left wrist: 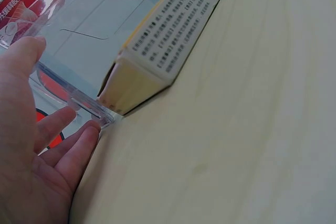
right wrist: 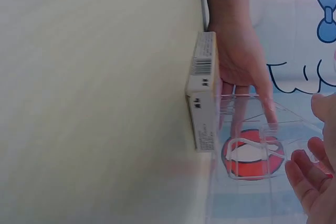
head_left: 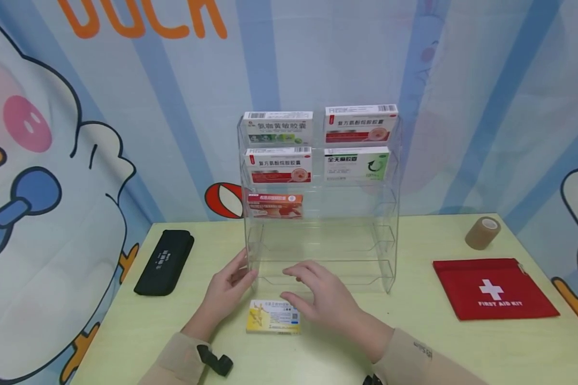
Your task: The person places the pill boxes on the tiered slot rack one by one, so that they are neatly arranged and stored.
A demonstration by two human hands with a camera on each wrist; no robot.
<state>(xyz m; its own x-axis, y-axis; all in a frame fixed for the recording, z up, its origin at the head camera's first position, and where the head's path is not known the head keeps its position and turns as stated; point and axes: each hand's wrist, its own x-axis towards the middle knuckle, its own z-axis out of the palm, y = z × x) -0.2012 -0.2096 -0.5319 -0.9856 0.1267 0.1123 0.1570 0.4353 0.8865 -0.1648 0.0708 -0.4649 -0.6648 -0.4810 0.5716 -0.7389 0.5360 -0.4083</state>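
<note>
A clear tiered rack (head_left: 387,267) stands on the table. My left hand (head_left: 228,286) is at its lower left side, the thumb (left wrist: 32,51) on one side of the clear panel and loosely extended fingers on the other; how firmly they touch is unclear. A yellow and white medicine box (head_left: 273,316) lies on the table before the rack; its printed side (left wrist: 176,27) shows in the left wrist view. My right hand (head_left: 325,299) hovers over the box's right end, in front of the rack's bottom tier, thumb and bent fingers apart, holding nothing.
Upper tiers hold a green and white box (head_left: 279,128), red and white boxes (head_left: 360,125) (head_left: 278,167), a white and green box (head_left: 356,164) and an orange-red box (head_left: 275,207). A black case (head_left: 165,262) lies left; a red first aid pouch (head_left: 493,291) and tan roll (head_left: 483,233) sit right.
</note>
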